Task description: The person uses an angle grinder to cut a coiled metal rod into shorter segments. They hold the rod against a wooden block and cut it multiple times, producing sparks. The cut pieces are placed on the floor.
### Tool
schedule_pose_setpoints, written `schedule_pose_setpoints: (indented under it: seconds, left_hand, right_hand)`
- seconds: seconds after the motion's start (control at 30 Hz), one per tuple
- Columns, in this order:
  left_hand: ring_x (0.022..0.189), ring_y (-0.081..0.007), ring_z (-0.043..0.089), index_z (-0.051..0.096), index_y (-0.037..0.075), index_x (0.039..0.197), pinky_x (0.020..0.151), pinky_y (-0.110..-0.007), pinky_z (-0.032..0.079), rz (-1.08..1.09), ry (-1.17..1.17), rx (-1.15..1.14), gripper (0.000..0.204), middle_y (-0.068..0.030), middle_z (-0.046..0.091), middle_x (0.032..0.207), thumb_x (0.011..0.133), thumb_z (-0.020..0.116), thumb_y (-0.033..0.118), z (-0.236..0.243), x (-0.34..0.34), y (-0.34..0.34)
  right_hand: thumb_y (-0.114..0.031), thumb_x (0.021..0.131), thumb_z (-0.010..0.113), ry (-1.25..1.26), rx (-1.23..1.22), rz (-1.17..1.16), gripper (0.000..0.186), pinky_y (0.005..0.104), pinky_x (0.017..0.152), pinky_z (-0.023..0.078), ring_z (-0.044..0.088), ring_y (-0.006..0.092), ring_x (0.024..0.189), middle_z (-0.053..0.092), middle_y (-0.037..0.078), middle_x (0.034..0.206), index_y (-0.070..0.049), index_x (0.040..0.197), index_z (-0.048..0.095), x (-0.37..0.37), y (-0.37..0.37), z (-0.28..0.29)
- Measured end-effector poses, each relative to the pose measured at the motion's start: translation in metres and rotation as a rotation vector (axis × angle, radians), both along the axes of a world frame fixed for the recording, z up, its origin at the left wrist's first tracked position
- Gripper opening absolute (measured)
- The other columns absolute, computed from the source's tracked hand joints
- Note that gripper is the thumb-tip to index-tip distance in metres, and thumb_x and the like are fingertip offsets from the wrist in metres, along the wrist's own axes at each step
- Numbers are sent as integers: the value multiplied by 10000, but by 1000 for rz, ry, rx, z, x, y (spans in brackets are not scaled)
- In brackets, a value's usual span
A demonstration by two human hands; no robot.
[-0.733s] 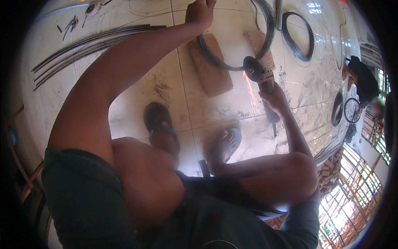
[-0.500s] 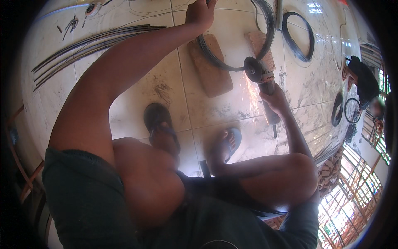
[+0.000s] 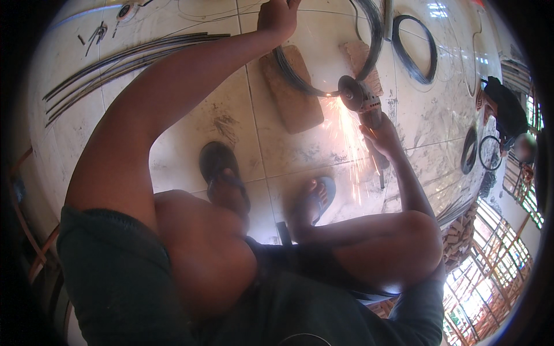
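Note:
Near the top edge, my left hand (image 3: 278, 22) is closed on the far left side of a coil of dark wire (image 3: 375, 43); its fingertips are partly cut off. The coil's near side rests across two reddish bricks, a left one (image 3: 297, 109) and a right one (image 3: 359, 56). My right hand (image 3: 382, 137) grips an angle grinder (image 3: 370, 104) by its body. The grinder's disc (image 3: 350, 95) touches the coil's near edge between the bricks. Bright sparks (image 3: 349, 135) spray down from that contact toward my sandalled right foot (image 3: 314, 202).
Several dark rods (image 3: 135, 56) lie on the tiled floor at left. Beyond them are a tape measure (image 3: 127, 11) and small metal pieces (image 3: 101, 32). Another wire coil (image 3: 432, 49) lies at right beside a pipe (image 3: 388, 20). A person in dark clothes (image 3: 509, 106) is at far right.
The grinder's disc has shifted slightly left and up along the coil. The spark stream has grown brighter and wider, with a glow on the wire. My left hand has barely moved.

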State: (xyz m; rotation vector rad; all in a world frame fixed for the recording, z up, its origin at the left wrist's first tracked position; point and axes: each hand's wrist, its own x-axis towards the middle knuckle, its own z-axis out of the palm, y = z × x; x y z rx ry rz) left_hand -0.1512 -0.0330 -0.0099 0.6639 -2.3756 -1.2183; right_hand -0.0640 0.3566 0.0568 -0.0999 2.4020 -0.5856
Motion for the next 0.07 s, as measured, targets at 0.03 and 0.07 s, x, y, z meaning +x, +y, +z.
schedule_pose_setpoints:
  seconds: [0.03,0.07]
  left_hand:
    - [860,-484,677,637,18,912,708,-572,514,-1,-10,6,388,-281,691,854,1037,581,381,0,0,0]
    - [862,-483,678,641,28,927,712,-570,518,-5,3,1,376,-279,695,863,1032,590,385,-1,-1,-1]
  right_hand:
    - [-331,803,828,18,-11,15,622,434,860,555,721,347,969,721,234,1075,60,1220,583,-1,5,-5]
    - [-332,808,834,37,-23,31,631,437,866,554,720,359,976,719,242,1087,60,1231,579,-1,10,-11]
